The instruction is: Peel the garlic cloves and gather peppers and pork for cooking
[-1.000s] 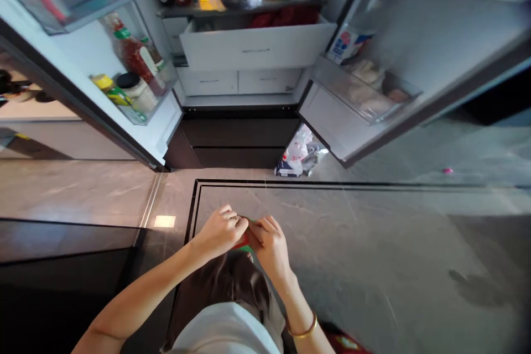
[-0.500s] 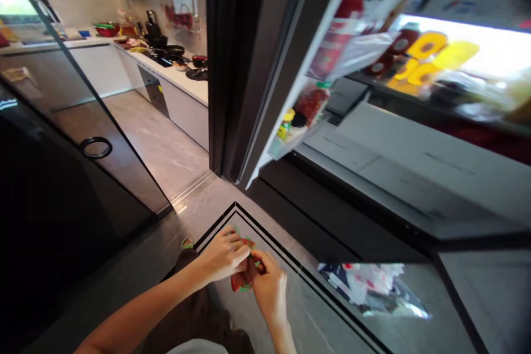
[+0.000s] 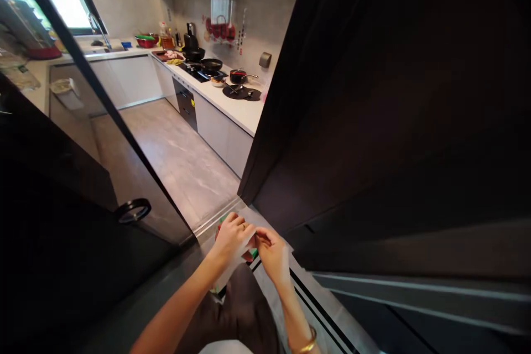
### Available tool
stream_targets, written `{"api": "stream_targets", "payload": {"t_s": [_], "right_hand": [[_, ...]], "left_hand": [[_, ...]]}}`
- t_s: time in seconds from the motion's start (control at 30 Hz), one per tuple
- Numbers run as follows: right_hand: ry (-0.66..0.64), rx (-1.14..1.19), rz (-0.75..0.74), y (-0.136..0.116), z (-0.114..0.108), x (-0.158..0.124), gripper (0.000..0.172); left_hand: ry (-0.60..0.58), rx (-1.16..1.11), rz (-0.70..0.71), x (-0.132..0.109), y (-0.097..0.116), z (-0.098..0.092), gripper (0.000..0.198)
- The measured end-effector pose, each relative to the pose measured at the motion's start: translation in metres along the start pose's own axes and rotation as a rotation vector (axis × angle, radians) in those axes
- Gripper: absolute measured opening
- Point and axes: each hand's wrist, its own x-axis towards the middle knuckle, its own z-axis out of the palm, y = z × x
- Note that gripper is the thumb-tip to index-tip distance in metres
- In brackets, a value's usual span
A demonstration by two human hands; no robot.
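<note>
A small red and green packet [image 3: 249, 256] is held low in front of my body, above the floor by the kitchen doorway. My left hand [image 3: 234, 237] is closed round it from the left and hides most of it. Pinched fingertips of my right hand [image 3: 271, 254] meet the left hand's fingers at the packet's upper edge. A gold bracelet circles my right wrist. What is printed on the packet, and whether it is torn, cannot be made out.
A glass sliding door [image 3: 136, 149] with a round black handle [image 3: 133, 211] stands at the left. Dark panels [image 3: 385, 121] fill the right side. Beyond the doorway, a white counter [image 3: 244, 113] carries pans [image 3: 211, 64], a cutting board with food, and bottles.
My view has swung left toward the kitchen. The open fridge with its shelves and the plastic bag on the floor have left the view. Both hands still hold the packet.
</note>
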Motion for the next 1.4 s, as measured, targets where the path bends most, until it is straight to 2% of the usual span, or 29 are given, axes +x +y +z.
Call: {"api": "stream_targets", "payload": {"t_s": [0.17,0.33,0.4,0.5,0.6,0.7,0.8,0.93,1.07,1.2,1.3,1.4], "right_hand": [[-0.082,-0.01,-0.128,0.008,0.035,0.136,0.021],[-0.068,0.014,-0.152,0.025,0.052,0.29,0.02],[-0.077,0.031,-0.152,0.022,0.055,0.352,0.02],[-0.085,0.032,-0.161,0.01,0.057,0.439,0.02],[-0.057,0.024,-0.169,-0.002,0.063,0.517,0.024],[0.012,-0.003,-0.175,-0.002,0.071,0.589,0.028],[0.097,-0.051,-0.182,0.011,0.083,0.662,0.026],[0.187,-0.146,-0.166,0.042,0.1,0.753,0.017],[0.262,-0.244,-0.091,0.074,0.115,0.813,0.011],[0.351,-0.309,0.017,0.087,0.125,0.839,0.014],[0.391,-0.336,0.067,0.08,0.122,0.853,0.014],[0.396,-0.342,0.079,0.06,0.111,0.868,0.012]], "left_hand": [[0.021,0.038,-0.105,0.083,-0.099,0.023,0.013],[0.031,0.091,-0.07,0.195,-0.197,0.051,0.019],[0.038,0.109,-0.041,0.243,-0.234,0.053,0.02],[0.047,0.125,0.014,0.312,-0.288,0.047,0.02],[0.057,0.131,0.066,0.375,-0.341,0.041,0.02],[0.071,0.144,0.146,0.438,-0.394,0.047,0.024],[0.073,0.154,0.263,0.501,-0.451,0.068,0.027],[0.048,0.139,0.423,0.577,-0.526,0.113,0.025],[0.006,0.101,0.532,0.626,-0.58,0.16,0.023],[-0.029,0.049,0.618,0.655,-0.604,0.19,0.018],[-0.046,0.002,0.664,0.678,-0.613,0.193,0.019],[-0.045,-0.034,0.676,0.705,-0.619,0.181,0.022]]}}
